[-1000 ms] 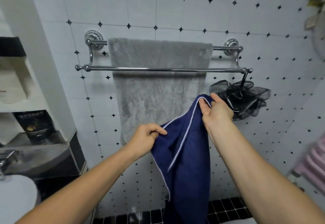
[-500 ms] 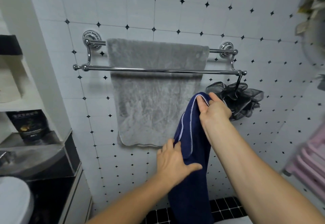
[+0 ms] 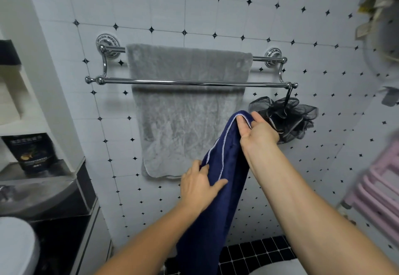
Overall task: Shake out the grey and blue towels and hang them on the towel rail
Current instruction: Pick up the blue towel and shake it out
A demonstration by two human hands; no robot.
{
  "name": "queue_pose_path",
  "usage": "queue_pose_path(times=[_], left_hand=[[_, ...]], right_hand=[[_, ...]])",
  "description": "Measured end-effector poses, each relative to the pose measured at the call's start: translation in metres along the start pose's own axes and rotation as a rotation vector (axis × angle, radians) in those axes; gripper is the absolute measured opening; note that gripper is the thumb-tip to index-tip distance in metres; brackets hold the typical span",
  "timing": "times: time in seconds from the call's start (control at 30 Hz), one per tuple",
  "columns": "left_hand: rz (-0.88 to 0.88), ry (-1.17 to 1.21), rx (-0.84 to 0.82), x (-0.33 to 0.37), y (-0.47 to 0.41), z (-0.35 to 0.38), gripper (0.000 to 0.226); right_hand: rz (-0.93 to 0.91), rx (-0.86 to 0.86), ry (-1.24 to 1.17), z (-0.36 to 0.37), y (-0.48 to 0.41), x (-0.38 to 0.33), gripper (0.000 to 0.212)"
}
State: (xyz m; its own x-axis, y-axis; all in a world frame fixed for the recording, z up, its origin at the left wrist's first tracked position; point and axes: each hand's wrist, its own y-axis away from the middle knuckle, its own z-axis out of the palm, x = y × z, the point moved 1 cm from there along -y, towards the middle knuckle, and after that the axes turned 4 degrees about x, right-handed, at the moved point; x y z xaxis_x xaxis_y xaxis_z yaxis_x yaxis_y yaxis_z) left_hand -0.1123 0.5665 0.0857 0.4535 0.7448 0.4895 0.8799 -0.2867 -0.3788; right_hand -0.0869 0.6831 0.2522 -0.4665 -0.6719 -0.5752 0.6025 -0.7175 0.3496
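The grey towel [image 3: 185,106] hangs spread over the back bar of the chrome double towel rail [image 3: 194,82] on the tiled wall. The front bar is bare. The dark blue towel [image 3: 224,188], edged in white, hangs in a long bunch below and in front of the rail. My right hand [image 3: 257,131] pinches its top corner, just below the rail's right end. My left hand [image 3: 198,185] lies on the towel's left edge lower down, fingers spread over the cloth with the thumb behind it.
A black mesh bath sponge [image 3: 285,119] hangs from the rail's right end, right behind my right hand. A shelf unit with a dark package [image 3: 32,151] and a glass ledge stand at the left. A pink rack [image 3: 375,190] is at the right.
My left hand let go of the towel's upper edge, dropped lower and now rests spread on the bunched blue towel. The right hand stays up with its corner.
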Motion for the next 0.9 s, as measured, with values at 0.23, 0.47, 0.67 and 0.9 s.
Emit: queue_pose_path(times=[0.23,0.47,0.67,0.9], left_hand=[[-0.056,0.074,0.154,0.004,-0.007,0.002,0.043],[-0.047,0.528,0.005,-0.030,-0.021,-0.009,0.035],[0.025,0.473,-0.100,-0.011,-0.012,-0.004,0.050],[-0.062,0.318,0.098,0.004,-0.011,0.002,0.021]], right_hand=[[0.028,-0.123,0.021,0.005,0.030,0.007,0.035],[0.027,-0.107,0.010,0.000,0.028,0.000,0.031],[0.045,-0.128,0.014,-0.002,0.036,0.003,0.032],[0.046,-0.144,0.043,-0.008,0.042,-0.004,0.026]])
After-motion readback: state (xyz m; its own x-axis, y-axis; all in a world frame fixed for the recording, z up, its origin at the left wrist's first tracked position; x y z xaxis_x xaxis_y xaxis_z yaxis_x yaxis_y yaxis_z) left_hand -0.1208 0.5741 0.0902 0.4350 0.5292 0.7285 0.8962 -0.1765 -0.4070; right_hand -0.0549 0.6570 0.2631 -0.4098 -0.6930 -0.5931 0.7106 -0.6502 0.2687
